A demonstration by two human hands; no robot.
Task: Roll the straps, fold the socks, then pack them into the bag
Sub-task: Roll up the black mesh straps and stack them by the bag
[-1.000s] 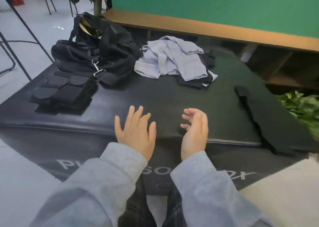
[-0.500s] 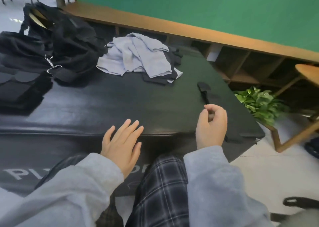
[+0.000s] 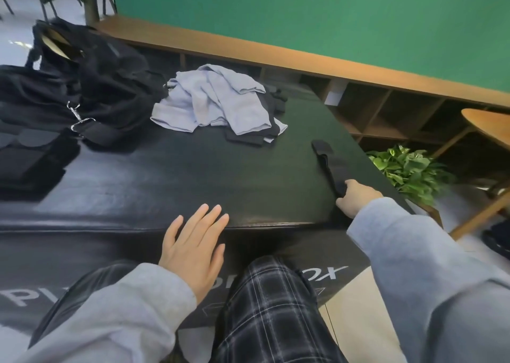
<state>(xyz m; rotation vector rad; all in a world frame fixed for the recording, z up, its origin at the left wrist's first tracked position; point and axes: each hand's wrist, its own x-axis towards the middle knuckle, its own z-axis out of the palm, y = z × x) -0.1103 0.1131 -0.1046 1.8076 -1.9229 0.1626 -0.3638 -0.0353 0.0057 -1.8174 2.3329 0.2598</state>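
Note:
A long black strap (image 3: 329, 164) lies flat near the right edge of the black padded table (image 3: 193, 186). My right hand (image 3: 356, 198) grips the strap's near end, fingers curled round it. My left hand (image 3: 193, 241) hovers flat and open over the table's front edge, holding nothing. A pile of light blue and black socks (image 3: 218, 106) sits at the back centre. The black bag (image 3: 91, 86) stands at the back left with a metal clip on its strap. Black padded pieces (image 3: 30, 158) lie in front of the bag.
A potted green plant (image 3: 411, 169) stands off the table's right edge. A wooden shelf (image 3: 358, 70) runs along the green wall behind. A wooden side table (image 3: 488, 125) is at the far right. My legs are under the front edge.
My right hand has reached out to the right and taken hold of the strap's near end. The left hand stayed open by the front edge. The view turned rightward.

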